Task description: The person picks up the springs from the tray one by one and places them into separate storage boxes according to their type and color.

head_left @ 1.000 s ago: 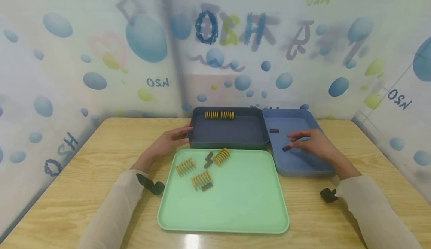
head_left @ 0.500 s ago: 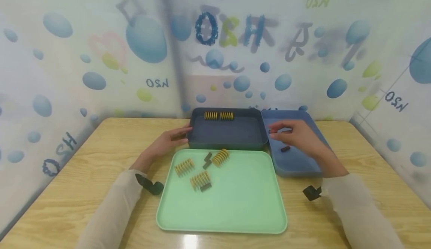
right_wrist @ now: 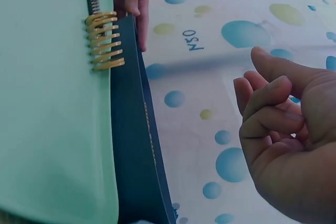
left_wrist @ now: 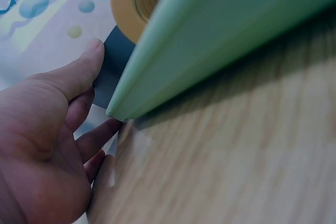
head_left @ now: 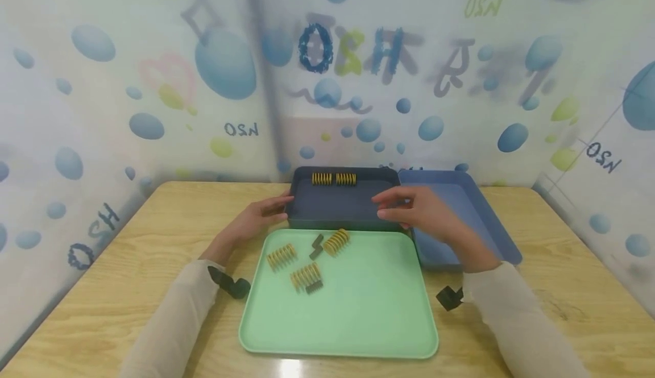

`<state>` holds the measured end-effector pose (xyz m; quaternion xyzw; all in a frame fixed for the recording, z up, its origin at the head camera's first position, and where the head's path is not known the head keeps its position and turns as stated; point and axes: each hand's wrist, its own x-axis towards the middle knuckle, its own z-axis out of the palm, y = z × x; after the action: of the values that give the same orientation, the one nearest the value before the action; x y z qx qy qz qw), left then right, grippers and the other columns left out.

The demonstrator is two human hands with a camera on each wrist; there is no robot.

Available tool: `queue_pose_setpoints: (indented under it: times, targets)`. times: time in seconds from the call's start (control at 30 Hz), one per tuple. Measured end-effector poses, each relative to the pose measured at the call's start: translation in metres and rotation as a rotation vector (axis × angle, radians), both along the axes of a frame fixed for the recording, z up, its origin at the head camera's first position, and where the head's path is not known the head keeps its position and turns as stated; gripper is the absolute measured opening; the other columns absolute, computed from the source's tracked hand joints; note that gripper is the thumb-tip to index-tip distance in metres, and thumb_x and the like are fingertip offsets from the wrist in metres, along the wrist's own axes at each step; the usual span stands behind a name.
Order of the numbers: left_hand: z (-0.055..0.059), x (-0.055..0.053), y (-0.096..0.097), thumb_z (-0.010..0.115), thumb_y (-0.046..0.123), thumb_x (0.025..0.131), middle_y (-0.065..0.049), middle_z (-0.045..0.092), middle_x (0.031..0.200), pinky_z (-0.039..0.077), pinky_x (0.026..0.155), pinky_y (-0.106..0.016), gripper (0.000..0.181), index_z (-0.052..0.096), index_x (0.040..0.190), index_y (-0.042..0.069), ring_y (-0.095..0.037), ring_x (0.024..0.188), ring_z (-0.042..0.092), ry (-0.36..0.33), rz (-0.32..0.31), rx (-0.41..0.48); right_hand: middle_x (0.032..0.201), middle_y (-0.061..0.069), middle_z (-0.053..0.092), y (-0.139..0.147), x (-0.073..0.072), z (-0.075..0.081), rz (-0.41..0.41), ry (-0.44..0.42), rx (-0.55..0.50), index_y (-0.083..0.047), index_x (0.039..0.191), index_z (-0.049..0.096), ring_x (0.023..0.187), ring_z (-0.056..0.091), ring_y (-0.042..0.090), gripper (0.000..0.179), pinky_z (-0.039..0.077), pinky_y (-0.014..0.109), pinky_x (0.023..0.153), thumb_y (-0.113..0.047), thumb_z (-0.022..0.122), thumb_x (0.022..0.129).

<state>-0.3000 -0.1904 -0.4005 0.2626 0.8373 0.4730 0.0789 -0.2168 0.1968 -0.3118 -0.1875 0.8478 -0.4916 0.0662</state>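
Yellow springs (head_left: 306, 277) are lying on the green tray (head_left: 368, 310) (little dark ones (head_left: 314, 287), too), and two yellow ones are sitting in the dark tray (head_left: 335, 206). Fingers spread, the left hand (head_left: 256, 217) is touching that tray's left side; the right hand (head_left: 422, 211) is hanging over its right end, thumb and fingertips apart.

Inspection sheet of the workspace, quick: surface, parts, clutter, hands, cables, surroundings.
Surface: pale wood-grain tabletop
Parts: green rectangular tray holds three yellow coil springs, three small dark coil springs; dark rectangular tray holds two more yellow springs; blue rectangular tray partly hidden
Clutter: nothing seen
Hands: left hand at dark tray's left edge; right hand over its right end, no held thing visible
Cables: nothing seen
Surroundings: pale wall with blue and green ovals, lettering
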Motion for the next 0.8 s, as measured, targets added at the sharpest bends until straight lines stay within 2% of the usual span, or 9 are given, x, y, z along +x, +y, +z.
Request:
queue_pose_setpoints:
  times: [0.1, 0.27, 0.33, 0.5, 0.57, 0.67, 0.8]
  targets:
    - [0.0, 0.0, 0.0, 0.061, 0.03, 0.094, 0.005, 0.032, 0.152, 0.023, 0.112, -0.044, 0.053, 0.047, 0.143, 0.016, -0.022, 0.135, 0.037, -0.003, 0.003, -0.002, 0.104, 0.003, 0.066, -0.005, 0.002, 0.001, 0.022, 0.013, -0.013, -0.024, 0.116, 0.068, 0.057, 0.041, 0.044, 0.036, 0.043, 0.048, 0.047, -0.038, 0.074, 0.083]
    - [0.0, 0.0, 0.001, 0.061, 0.03, 0.094, 0.005, 0.032, 0.152, 0.024, 0.112, -0.043, 0.053, 0.047, 0.143, 0.016, -0.021, 0.134, 0.038, -0.002, 0.004, -0.001, 0.103, 0.001, 0.066, -0.013, 0.002, 0.0, 0.049, 0.038, 0.0, -0.026, 0.114, 0.068, 0.051, 0.045, 0.032, 0.033, 0.041, 0.042, 0.043, -0.037, 0.074, 0.084]
    - [0.0, 0.0, 0.001, 0.061, 0.029, 0.094, 0.005, 0.032, 0.152, 0.024, 0.112, -0.043, 0.052, 0.047, 0.143, 0.016, -0.021, 0.134, 0.038, -0.005, 0.003, 0.003, 0.103, 0.0, 0.067, -0.017, 0.001, -0.002, 0.068, 0.048, 0.011, -0.026, 0.114, 0.068, 0.055, 0.052, 0.028, 0.033, 0.045, 0.04, 0.046, -0.038, 0.073, 0.084]
    - [0.0, 0.0, 0.002, 0.061, 0.027, 0.095, 0.005, 0.032, 0.153, 0.022, 0.113, -0.044, 0.052, 0.046, 0.143, 0.015, -0.021, 0.136, 0.035, -0.009, -0.001, 0.009, 0.106, 0.004, 0.066, -0.028, -0.003, -0.009, 0.149, 0.026, -0.012, -0.023, 0.116, 0.068, 0.057, 0.051, 0.027, 0.03, 0.048, 0.041, 0.055, -0.031, 0.072, 0.087]
    - [0.0, 0.001, 0.002, 0.061, 0.027, 0.095, 0.005, 0.032, 0.153, 0.02, 0.113, -0.045, 0.051, 0.046, 0.143, 0.015, -0.021, 0.138, 0.031, -0.008, 0.001, 0.006, 0.107, 0.005, 0.066, -0.032, -0.005, -0.013, 0.176, 0.01, -0.022, -0.022, 0.115, 0.068, 0.054, 0.045, 0.03, 0.029, 0.047, 0.043, 0.055, -0.029, 0.072, 0.087]
    - [0.0, 0.001, 0.002, 0.06, 0.026, 0.096, 0.005, 0.032, 0.153, 0.017, 0.113, -0.048, 0.051, 0.046, 0.143, 0.016, -0.021, 0.14, 0.026, -0.003, 0.003, -0.001, 0.109, 0.008, 0.065, -0.037, -0.008, -0.02, 0.208, -0.005, -0.021, -0.023, 0.115, 0.068, 0.056, 0.045, 0.037, 0.028, 0.047, 0.046, 0.056, -0.027, 0.071, 0.088]
    - [0.001, 0.001, 0.001, 0.06, 0.025, 0.096, 0.004, 0.031, 0.153, 0.019, 0.113, -0.047, 0.05, 0.046, 0.143, 0.015, -0.022, 0.138, 0.03, -0.01, 0.004, -0.001, 0.111, 0.012, 0.065, -0.042, -0.01, -0.027, 0.232, -0.028, -0.03, -0.021, 0.117, 0.067, 0.062, 0.046, 0.046, 0.029, 0.047, 0.047, 0.057, -0.026, 0.071, 0.088]
